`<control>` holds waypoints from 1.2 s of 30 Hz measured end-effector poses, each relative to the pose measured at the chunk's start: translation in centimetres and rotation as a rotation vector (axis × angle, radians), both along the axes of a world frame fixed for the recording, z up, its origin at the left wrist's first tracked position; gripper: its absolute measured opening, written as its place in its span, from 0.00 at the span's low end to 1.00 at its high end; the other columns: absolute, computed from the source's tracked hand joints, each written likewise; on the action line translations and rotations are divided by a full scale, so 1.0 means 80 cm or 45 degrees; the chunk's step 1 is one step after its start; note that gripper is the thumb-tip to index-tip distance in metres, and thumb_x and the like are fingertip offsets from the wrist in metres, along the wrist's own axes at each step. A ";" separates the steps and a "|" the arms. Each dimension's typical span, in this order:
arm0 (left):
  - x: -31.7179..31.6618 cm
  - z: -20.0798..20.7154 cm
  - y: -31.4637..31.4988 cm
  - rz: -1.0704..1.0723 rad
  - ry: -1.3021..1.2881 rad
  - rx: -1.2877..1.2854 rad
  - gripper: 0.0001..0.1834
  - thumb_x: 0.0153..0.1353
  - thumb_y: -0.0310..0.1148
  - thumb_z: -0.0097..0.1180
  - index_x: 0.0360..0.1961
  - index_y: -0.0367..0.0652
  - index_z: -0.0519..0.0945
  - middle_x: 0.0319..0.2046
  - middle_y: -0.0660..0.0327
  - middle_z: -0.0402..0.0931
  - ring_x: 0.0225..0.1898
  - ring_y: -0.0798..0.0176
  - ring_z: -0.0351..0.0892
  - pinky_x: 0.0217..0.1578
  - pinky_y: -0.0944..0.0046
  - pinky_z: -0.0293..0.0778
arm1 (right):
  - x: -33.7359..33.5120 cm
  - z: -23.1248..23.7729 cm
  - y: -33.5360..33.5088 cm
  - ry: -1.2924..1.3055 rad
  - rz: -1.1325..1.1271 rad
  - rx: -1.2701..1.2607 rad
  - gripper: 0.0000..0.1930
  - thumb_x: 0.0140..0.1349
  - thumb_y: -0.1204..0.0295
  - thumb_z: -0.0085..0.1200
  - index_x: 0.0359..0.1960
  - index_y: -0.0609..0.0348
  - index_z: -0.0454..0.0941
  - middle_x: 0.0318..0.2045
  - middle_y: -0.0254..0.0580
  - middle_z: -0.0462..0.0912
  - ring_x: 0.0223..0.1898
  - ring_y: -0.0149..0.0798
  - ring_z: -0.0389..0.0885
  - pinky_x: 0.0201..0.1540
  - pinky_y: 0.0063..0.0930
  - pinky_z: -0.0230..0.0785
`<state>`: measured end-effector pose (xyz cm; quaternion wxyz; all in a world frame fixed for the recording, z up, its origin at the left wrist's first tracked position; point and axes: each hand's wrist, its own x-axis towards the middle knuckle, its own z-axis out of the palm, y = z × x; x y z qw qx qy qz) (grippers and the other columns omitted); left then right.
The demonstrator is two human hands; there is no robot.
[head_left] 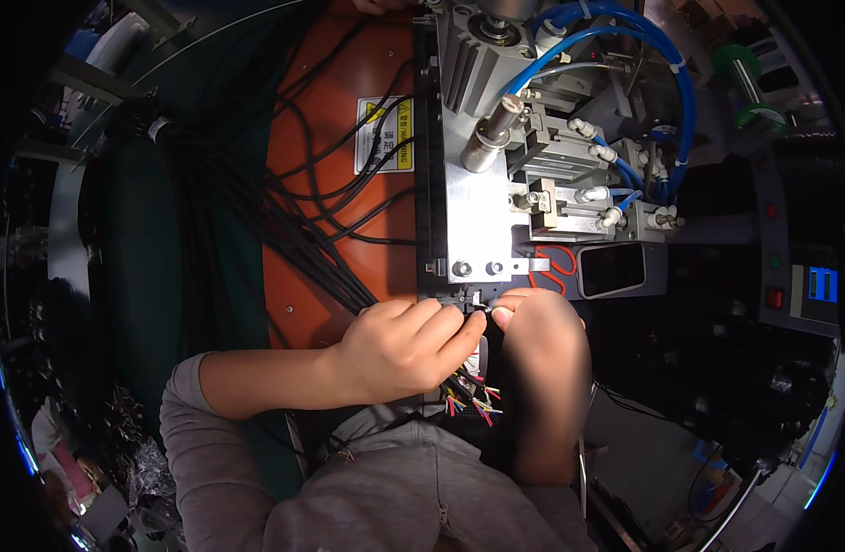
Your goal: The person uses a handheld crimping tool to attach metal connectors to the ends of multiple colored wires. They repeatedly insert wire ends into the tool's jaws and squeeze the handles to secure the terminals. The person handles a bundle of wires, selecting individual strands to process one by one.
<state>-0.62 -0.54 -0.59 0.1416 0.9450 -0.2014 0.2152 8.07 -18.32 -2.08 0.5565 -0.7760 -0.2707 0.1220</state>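
Under the front end of the metal press, my left hand and my right hand meet, fingertips almost touching. My left hand is closed, its thumb and forefinger pinching what looks like the end of a black cable. In a pinch too, my right hand holds something tiny and pale at that cable's end; its kind is too small to tell. Black cables run from the upper left beneath my left hand. Their stripped ends, with coloured wires, stick out below it.
The press carries pneumatic cylinders and blue air hoses. A phone lies right of it, beside a red cord. An orange plate bears a warning label. A control box stands far right.
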 end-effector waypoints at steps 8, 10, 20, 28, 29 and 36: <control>-0.001 -0.002 -0.010 0.143 0.078 0.148 0.19 0.44 0.30 0.54 0.40 0.40 0.82 0.21 0.69 0.63 0.20 0.71 0.62 0.16 0.73 0.58 | -0.013 -0.009 0.020 -0.443 -0.065 -0.222 0.03 0.51 0.80 0.58 0.24 0.62 0.75 0.24 0.42 0.76 0.28 0.43 0.73 0.32 0.32 0.66; 0.000 -0.001 -0.011 0.156 0.087 0.134 0.19 0.44 0.30 0.54 0.40 0.40 0.82 0.21 0.69 0.63 0.21 0.72 0.63 0.16 0.73 0.59 | -0.013 -0.015 0.022 -0.469 -0.108 -0.153 0.04 0.51 0.80 0.58 0.24 0.62 0.75 0.24 0.42 0.76 0.27 0.43 0.73 0.32 0.32 0.66; 0.009 -0.010 -0.006 0.135 -0.034 0.033 0.14 0.44 0.29 0.57 0.35 0.40 0.83 0.23 0.67 0.70 0.21 0.72 0.70 0.18 0.74 0.64 | -0.014 -0.053 0.020 0.532 -0.216 0.293 0.04 0.54 0.81 0.52 0.24 0.66 0.72 0.22 0.37 0.74 0.24 0.28 0.69 0.30 0.21 0.62; 0.010 -0.004 -0.003 0.156 0.042 -0.019 0.11 0.45 0.28 0.57 0.32 0.41 0.81 0.25 0.68 0.72 0.22 0.72 0.73 0.20 0.73 0.67 | -0.008 -0.031 0.032 -0.382 -0.154 0.097 0.05 0.50 0.81 0.58 0.30 0.66 0.77 0.26 0.44 0.79 0.31 0.40 0.78 0.36 0.26 0.69; 0.009 -0.002 -0.004 0.172 0.084 -0.023 0.12 0.44 0.28 0.58 0.34 0.42 0.82 0.26 0.68 0.74 0.22 0.72 0.75 0.21 0.73 0.67 | -0.008 -0.030 0.033 -0.591 -0.154 0.086 0.05 0.50 0.82 0.59 0.29 0.66 0.77 0.26 0.44 0.79 0.31 0.41 0.78 0.36 0.27 0.69; -0.006 0.007 -0.003 0.231 0.158 0.170 0.08 0.46 0.27 0.57 0.29 0.38 0.79 0.22 0.66 0.67 0.19 0.73 0.70 0.18 0.74 0.65 | -0.013 -0.043 0.019 0.370 -0.263 0.181 0.05 0.48 0.85 0.58 0.26 0.64 0.76 0.29 0.42 0.80 0.31 0.37 0.77 0.36 0.26 0.70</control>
